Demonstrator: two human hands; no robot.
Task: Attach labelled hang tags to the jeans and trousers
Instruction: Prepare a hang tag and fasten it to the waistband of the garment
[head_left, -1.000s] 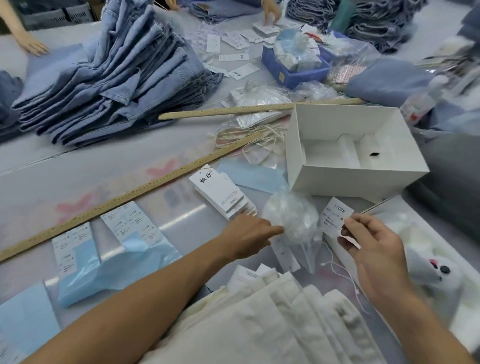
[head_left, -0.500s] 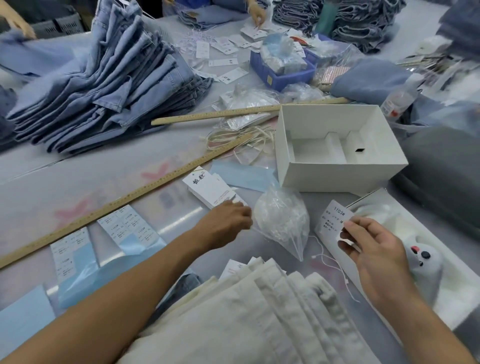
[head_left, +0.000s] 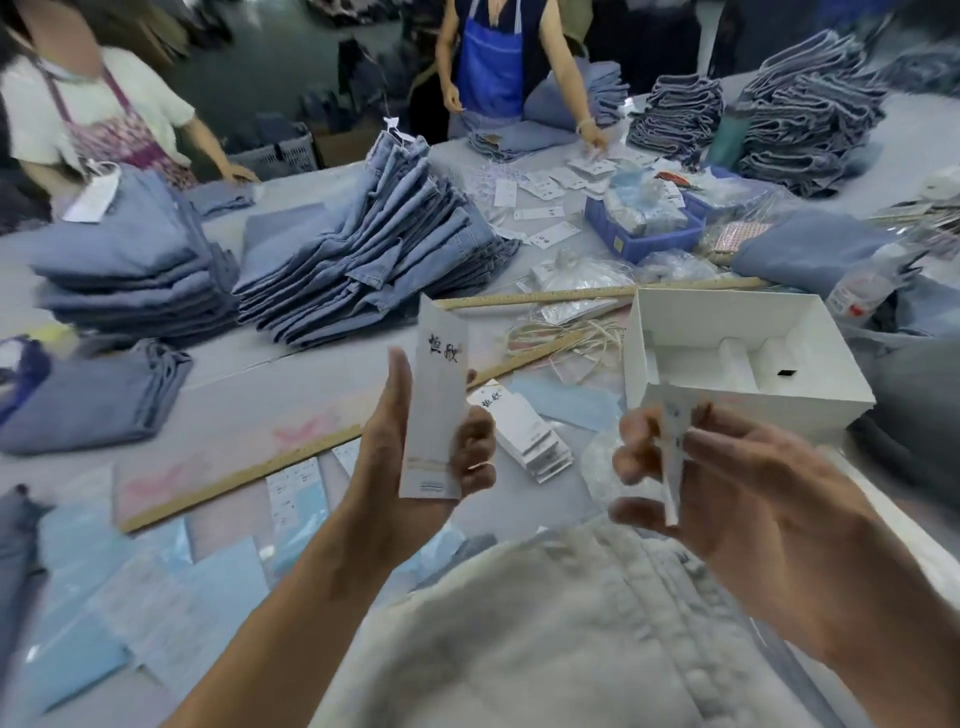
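Grey worktable, shared garment-finishing bench, crowded. Item one, as I read it: tall white hang tag with brushed characters, upright, held in my left hand, thumb along its left edge and fingers curled round the right. Item two: smaller label tag, blurred, pinched edge-on between thumb and fingertips of my right hand, at 3 o'clock of the first, apart from it. Item three: pale folded trousers at 6 o'clock, directly under both hands; no tag shows on them. Item four: remaining stack of hang tags on the table, just behind the left hand. Outward: white box at 2 o'clock; jeans stacks at 11 o'clock. My judgement: tags gathered, not yet joined or attached; attachment remains.
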